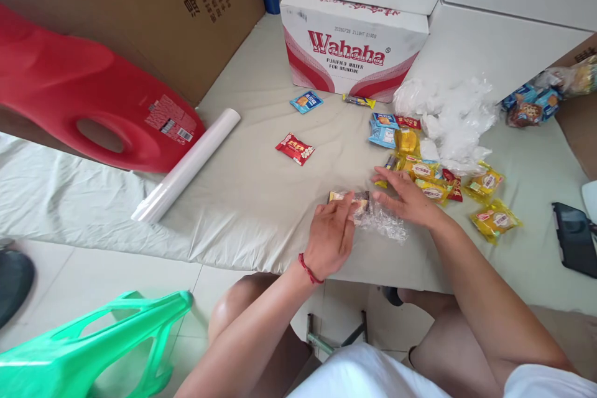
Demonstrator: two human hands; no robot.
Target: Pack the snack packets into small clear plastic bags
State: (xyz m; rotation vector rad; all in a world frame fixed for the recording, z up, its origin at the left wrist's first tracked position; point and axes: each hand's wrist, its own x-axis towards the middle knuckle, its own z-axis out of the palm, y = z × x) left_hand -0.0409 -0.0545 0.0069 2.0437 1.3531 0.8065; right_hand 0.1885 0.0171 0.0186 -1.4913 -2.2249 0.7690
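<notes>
My left hand [330, 236], with a red cord bracelet on the wrist, lies over a small snack packet [334, 196] near the table's front edge. Its fingers are stretched out and press down on the packet, hiding much of it. Crinkled clear plastic film [385, 224] spreads from the packet to the right. My right hand [409, 198] hovers just right of the packet, fingers apart, holding nothing. Yellow-wrapped cakes [431, 190] lie beside and partly behind it. A red snack packet [295, 149] and a blue snack packet [306, 102] lie farther back.
A roll of clear film [186, 165] lies at left beside a red jug [153, 118]. Behind stands a Wahaha carton [354, 46]. Crumpled plastic bags [454, 115] lie at back right, a black phone [576, 239] at far right. A green stool [107, 336] is on the floor.
</notes>
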